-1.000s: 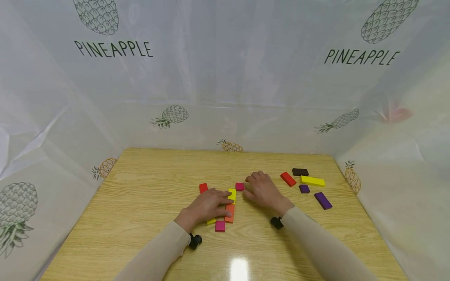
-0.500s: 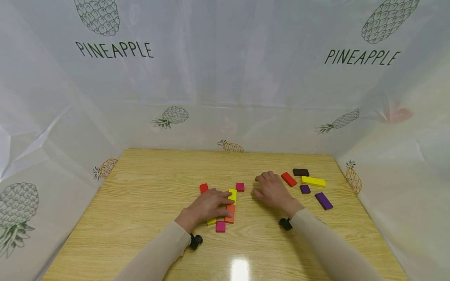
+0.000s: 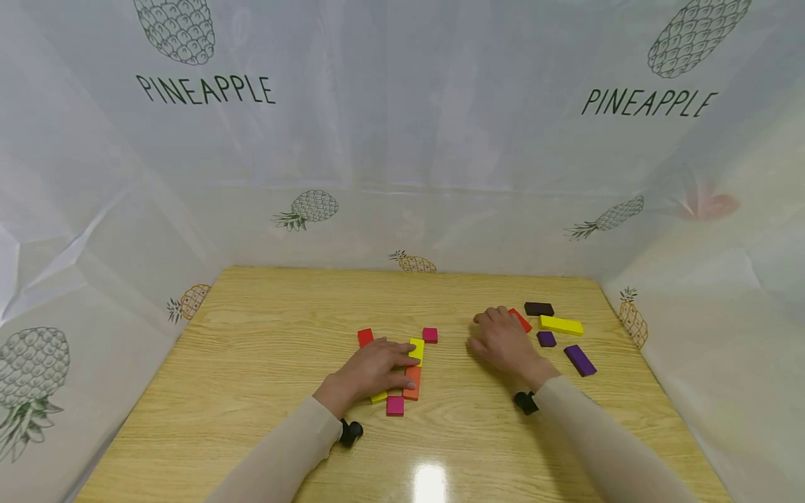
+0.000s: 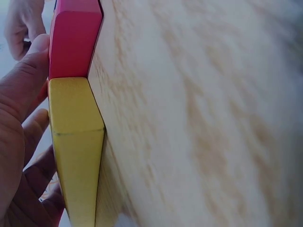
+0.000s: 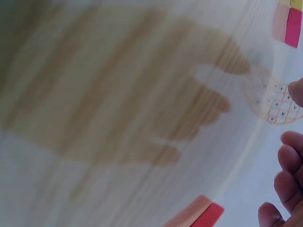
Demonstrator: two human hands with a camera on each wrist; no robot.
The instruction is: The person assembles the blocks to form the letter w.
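My left hand lies over a small group of flat blocks, its fingers extended across a yellow block and an orange block. From under it peek a red block and another yellow block, both partly hidden. A pink square block sits in front, and a second pink block is at the far right of the group. Over the table, my right hand holds nothing, fingers loosely bent, and overlaps a separate red block. The right wrist view shows its fingertips apart.
At the right of the wooden table lie a black block, a long yellow block, a small purple block and a longer purple block. A pineapple-print white sheet surrounds the back and sides.
My right hand has moved right, from beside the far pink block to in front of the separate red block. My left hand and the blocks have stayed put.
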